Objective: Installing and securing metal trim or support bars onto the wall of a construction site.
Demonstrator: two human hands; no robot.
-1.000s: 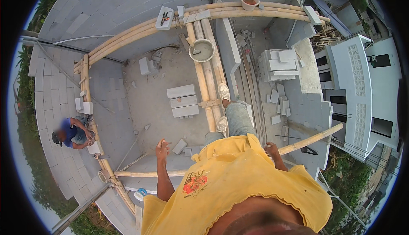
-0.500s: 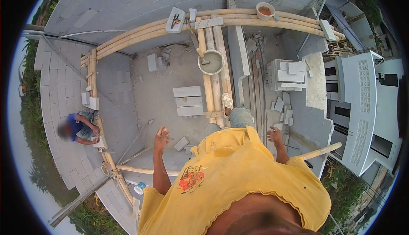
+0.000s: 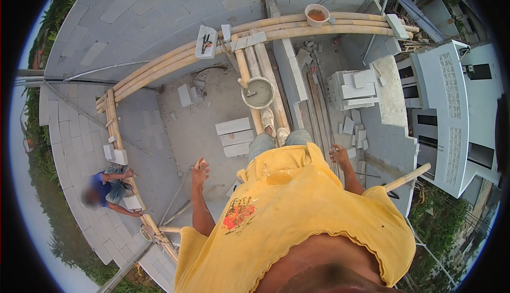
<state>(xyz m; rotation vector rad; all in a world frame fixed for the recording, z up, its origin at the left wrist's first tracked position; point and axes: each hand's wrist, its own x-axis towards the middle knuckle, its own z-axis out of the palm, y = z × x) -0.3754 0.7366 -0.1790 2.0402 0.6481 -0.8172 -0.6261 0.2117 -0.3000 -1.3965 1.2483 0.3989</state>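
Both forearms point(image 3: 202, 208) reach forward, well apart; left hand point(image 3: 200, 174) and right hand point(image 3: 340, 156) are empty, fingers point(image 3: 200, 164) loosely curled, slightly spread. Just past the shoes point(image 3: 268, 121), the bucket point(image 3: 259, 107) sits on poles point(image 3: 255, 61); farther, a bowl point(image 3: 319, 23).

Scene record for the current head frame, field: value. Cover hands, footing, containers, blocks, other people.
left hand: empty, fingers parted
right hand: empty, fingers loosely bent
footing: both shoes on wooden poles
bucket: on those poles, ahead of the shoes; grey mix, hand tool inside
basin: at the far crosswise poles; reddish-orange contents
floor blocks: pale group, left of the bucket poles
co-worker: far left, blue top, beside a white block
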